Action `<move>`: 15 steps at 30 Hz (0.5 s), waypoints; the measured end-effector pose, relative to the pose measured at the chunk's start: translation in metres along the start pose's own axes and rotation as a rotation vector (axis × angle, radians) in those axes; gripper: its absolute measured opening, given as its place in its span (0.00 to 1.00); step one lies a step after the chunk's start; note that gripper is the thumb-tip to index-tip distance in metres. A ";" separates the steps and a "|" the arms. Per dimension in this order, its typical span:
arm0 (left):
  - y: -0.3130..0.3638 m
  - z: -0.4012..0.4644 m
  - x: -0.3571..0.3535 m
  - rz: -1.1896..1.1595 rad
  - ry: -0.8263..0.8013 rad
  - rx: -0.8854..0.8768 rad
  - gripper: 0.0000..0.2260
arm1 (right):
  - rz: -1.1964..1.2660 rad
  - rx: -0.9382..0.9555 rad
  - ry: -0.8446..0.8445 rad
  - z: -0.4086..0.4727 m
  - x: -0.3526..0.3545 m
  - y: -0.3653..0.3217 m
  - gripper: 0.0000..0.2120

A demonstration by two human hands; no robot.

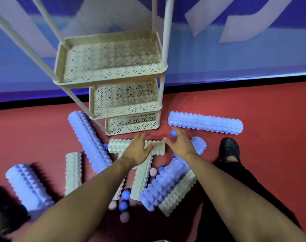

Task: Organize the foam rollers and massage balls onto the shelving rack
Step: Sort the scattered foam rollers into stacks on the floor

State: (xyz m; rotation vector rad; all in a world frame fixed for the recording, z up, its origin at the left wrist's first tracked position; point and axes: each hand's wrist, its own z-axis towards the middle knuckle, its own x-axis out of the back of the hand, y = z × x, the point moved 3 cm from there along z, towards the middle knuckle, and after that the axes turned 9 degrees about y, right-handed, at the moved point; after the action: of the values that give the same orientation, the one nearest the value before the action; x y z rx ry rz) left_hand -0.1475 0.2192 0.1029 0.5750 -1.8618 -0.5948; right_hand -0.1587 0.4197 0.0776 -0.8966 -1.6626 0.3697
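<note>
A cream perforated shelving rack point(75, 83) with three bare tiers stands against the wall. Purple and pale green knobbly foam rollers lie scattered on the red floor. One green roller point(119, 144) lies crosswise just below the rack. My left hand point(139, 148) hovers over it with fingers spread, holding nothing. My right hand point(181, 143) is spread beside it, above a short purple roller point(199, 144) and near a small blue ball point(173, 133). More blue and pink balls point(126, 194) lie between my forearms.
A long purple roller point(205, 122) lies right of the rack and another point(89, 142) slants left of it. A black clog point(229, 150) on my foot stands at the right. A blue and white wall runs behind the rack.
</note>
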 end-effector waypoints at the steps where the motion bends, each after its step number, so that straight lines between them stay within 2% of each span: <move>1: -0.006 -0.015 0.010 0.010 0.006 -0.005 0.26 | -0.019 0.046 -0.032 -0.014 -0.001 -0.011 0.32; 5: -0.039 -0.071 0.046 0.074 0.064 -0.033 0.26 | -0.100 0.174 -0.113 -0.065 -0.017 -0.050 0.34; 13: -0.109 -0.167 0.083 0.015 0.169 0.083 0.27 | -0.358 0.463 -0.196 -0.155 -0.072 -0.101 0.34; 15: -0.124 -0.175 0.082 -0.004 0.157 0.118 0.28 | -0.404 0.473 -0.216 -0.162 -0.082 -0.102 0.35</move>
State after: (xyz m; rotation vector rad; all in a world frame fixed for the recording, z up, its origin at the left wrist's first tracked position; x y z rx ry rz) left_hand 0.0030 0.0492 0.1384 0.6843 -1.7557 -0.4315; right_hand -0.0403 0.2588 0.1362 -0.1665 -1.7966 0.5617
